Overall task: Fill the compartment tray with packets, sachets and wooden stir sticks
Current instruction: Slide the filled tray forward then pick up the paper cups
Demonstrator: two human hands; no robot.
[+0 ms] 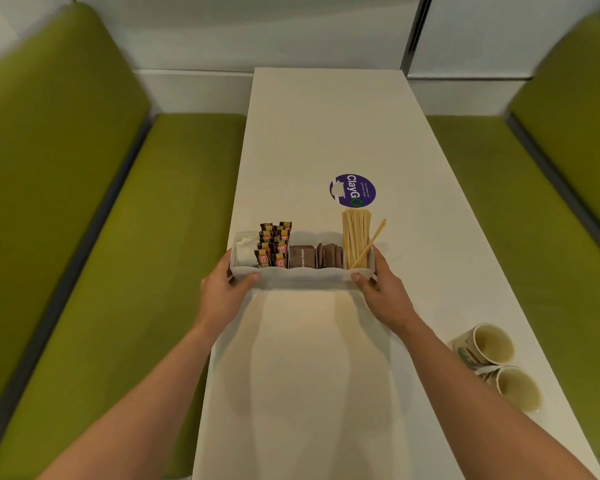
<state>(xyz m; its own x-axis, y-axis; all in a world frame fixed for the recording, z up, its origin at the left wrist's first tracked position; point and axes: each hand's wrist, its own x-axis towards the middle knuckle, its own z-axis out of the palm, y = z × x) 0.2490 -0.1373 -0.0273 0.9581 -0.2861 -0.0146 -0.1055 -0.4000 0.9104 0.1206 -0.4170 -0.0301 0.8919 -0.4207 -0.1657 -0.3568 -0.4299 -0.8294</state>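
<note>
The white compartment tray (302, 274) stands on the table (326, 126), and the left hand (222, 296) grips its left end while the right hand (383, 292) grips its right end, thumbs on the front wall. Inside the tray, from left to right, are white packets (246, 250), dark sachets (274, 244), brown sugar packets (302, 257) and wooden stir sticks (355, 233). A purple sticker (352, 190) lies just behind the tray.
</note>
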